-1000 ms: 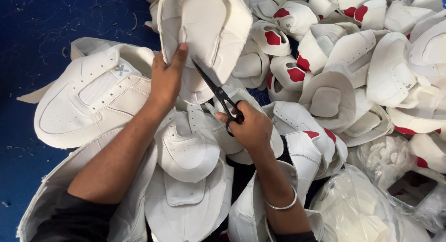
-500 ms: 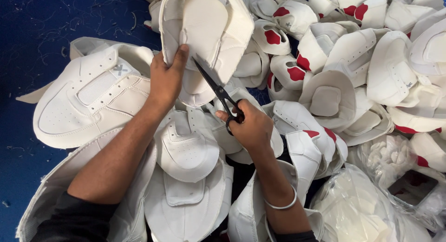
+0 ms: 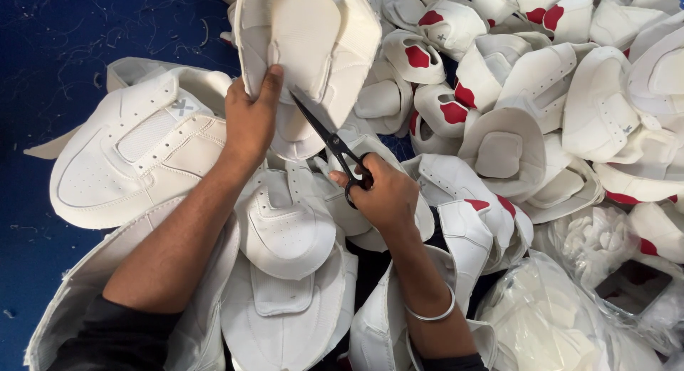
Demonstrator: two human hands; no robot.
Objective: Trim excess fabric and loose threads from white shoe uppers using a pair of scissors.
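Gripping white shoe upper (image 3: 313, 50), left hand (image 3: 249, 121); right hand (image 3: 385, 196) closed on black scissors (image 3: 331, 143).

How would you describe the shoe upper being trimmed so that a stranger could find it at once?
Start at the heap of white shoe uppers on the blue floor. At its upper left, the left hand grips one upper. Only it is lifted, inside facing up, with black scissors at its edge.

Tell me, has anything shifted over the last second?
Hardly. The left hand still grips the white shoe upper, which has crept slightly up and right; the right hand keeps the black scissors at its edge. The pile of uppers stayed put.
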